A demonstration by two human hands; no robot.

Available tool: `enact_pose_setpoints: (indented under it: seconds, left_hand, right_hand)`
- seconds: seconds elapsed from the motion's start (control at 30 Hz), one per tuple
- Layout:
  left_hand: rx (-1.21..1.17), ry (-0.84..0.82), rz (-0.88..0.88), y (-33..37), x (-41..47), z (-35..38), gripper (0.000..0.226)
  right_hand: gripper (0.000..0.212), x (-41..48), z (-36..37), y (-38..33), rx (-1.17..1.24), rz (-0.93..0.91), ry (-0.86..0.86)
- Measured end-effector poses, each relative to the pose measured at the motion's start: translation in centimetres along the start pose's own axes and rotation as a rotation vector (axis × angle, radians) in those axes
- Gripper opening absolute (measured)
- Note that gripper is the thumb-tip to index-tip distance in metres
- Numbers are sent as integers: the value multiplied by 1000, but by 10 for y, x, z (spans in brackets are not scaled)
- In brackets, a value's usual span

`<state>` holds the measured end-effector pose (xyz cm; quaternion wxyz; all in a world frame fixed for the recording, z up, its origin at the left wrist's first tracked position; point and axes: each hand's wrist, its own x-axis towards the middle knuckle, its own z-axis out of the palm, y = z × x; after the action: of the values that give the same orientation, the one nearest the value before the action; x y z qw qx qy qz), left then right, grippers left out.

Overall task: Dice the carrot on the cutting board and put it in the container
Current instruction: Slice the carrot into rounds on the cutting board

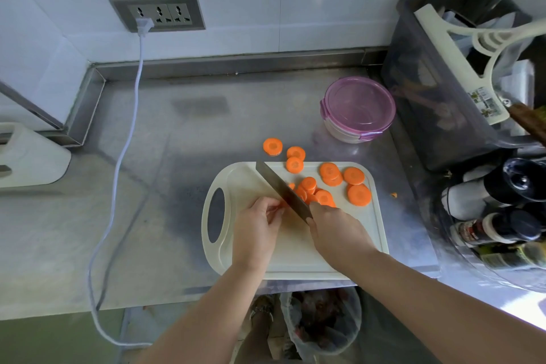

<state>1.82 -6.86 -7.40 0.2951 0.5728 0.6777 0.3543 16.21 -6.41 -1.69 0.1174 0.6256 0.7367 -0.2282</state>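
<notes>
A cream cutting board (pixel 366 233) lies on the steel counter. Several round carrot slices (pixel 359 194) are spread over its far right part, and two more slices (pixel 272 146) lie on the counter just behind it. My right hand (pixel 336 230) grips the handle of a knife (pixel 279 186) whose blade slants across the board. My left hand (pixel 258 224) pinches a small carrot end against the blade's left side; the piece is mostly hidden by my fingers. The round container (pixel 359 109) with a purple lid on stands behind the board to the right.
A dark bin (pixel 437 115) with utensils stands at the right. Bottles (pixel 496 227) crowd the near right. A white cord (pixel 130 127) runs from the wall socket (pixel 156 10) down over the counter edge. A white appliance (pixel 26 154) sits far left. A waste bin (pixel 322 322) is below.
</notes>
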Motion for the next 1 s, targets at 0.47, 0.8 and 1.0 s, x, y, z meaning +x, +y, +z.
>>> enact_pose_setpoints:
  seconds: [0.47,0.8,1.0]
  left_hand:
    - [-9,20,17,2,0,0,7]
    - [2,14,-10,2,1,0,6]
    - [2,1,-26,1,2,-1,6]
  right_hand:
    - [18,-11,-2,-2,-28,-34,48]
    - [17,-9,1,-3,-28,-35,36]
    - [18,-3,5,-5,-40,-30,11]
